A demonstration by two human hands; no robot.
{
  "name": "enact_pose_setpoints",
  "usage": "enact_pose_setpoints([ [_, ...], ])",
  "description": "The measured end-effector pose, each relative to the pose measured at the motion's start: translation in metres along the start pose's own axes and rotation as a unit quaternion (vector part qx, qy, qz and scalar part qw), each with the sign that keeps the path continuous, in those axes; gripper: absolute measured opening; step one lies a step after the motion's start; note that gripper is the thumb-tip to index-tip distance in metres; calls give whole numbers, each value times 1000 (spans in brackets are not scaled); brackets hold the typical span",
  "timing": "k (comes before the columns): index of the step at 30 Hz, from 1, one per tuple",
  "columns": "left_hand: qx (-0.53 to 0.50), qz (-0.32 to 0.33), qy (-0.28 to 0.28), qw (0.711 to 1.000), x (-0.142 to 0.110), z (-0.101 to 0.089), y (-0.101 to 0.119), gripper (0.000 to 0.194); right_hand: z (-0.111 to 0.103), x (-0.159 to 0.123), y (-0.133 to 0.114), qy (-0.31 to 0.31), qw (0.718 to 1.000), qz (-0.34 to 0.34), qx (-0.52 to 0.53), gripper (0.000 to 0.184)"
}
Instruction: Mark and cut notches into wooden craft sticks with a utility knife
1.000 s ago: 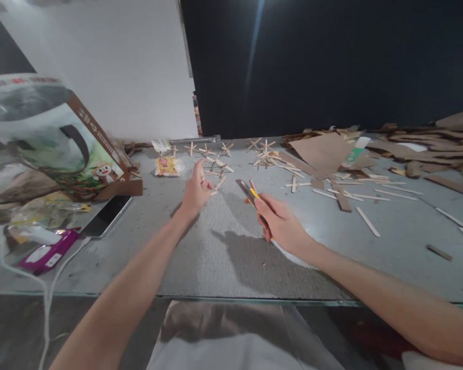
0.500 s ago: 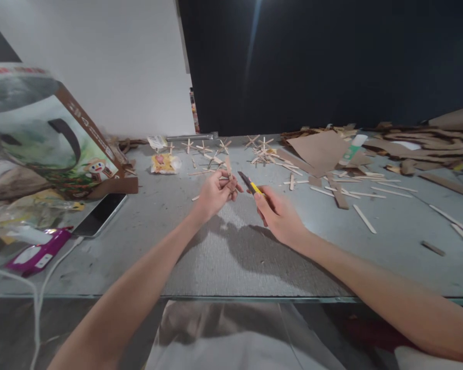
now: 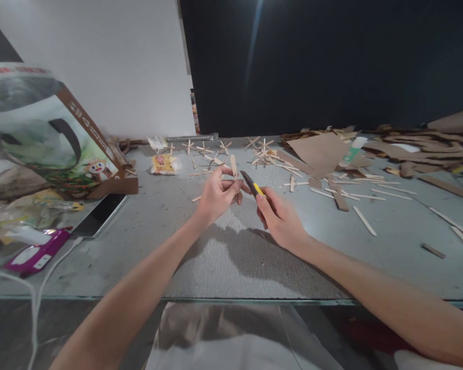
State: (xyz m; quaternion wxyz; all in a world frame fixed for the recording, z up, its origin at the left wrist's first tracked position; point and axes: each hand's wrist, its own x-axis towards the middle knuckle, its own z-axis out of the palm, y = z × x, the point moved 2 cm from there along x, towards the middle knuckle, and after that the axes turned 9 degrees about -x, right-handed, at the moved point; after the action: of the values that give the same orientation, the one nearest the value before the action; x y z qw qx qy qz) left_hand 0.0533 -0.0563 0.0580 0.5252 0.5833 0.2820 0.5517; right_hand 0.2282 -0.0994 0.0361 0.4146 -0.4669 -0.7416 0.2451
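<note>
Between the fingers of my left hand (image 3: 219, 198) is a wooden popsicle stick (image 3: 233, 165), its top end pointing up. My right hand (image 3: 278, 215) grips a yellow and black utility knife (image 3: 255, 188), the dark blade slanting up and left. The blade tip sits just right of the stick, and I see a small gap between them. Both hands are raised above the grey tabletop (image 3: 216, 272) and cast shadows on it. Behind them lie several crossed popsicle sticks (image 3: 265, 154) in a loose pile.
At the left are a large printed bag (image 3: 50, 139), a phone (image 3: 100, 215) with a white cable (image 3: 57, 262), and a purple packet (image 3: 38, 252). A yellow snack packet (image 3: 165, 163) lies at the back. Cardboard pieces (image 3: 318, 151), a glue stick (image 3: 353, 151) and loose sticks (image 3: 364, 221) spread over the right.
My left hand has shifted slightly right and turned, so the popsicle stick shows more of its flat face. The knife has moved a little to the right with my right hand.
</note>
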Motion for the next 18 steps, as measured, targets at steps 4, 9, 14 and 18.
enact_pose_setpoints([
  [4, 0, -5, 9, 1000, 0, -1, 0, 54, 2, -1, 3, 18, 1000, 5, 23, 43],
  [9, 43, -40, -13, 998, 0, -1, -1, 46, -1, 3, 2, 88, 994, 2, 66, 41],
  [14, 123, -67, -68, 988, 0, -1, -7, 34, -14, 15, 3, 165, 983, 36, 74, 34],
  [18, 174, -85, -108, 975, 0, -3, -10, 29, -18, 25, 13, 141, 987, 63, 35, 31],
])
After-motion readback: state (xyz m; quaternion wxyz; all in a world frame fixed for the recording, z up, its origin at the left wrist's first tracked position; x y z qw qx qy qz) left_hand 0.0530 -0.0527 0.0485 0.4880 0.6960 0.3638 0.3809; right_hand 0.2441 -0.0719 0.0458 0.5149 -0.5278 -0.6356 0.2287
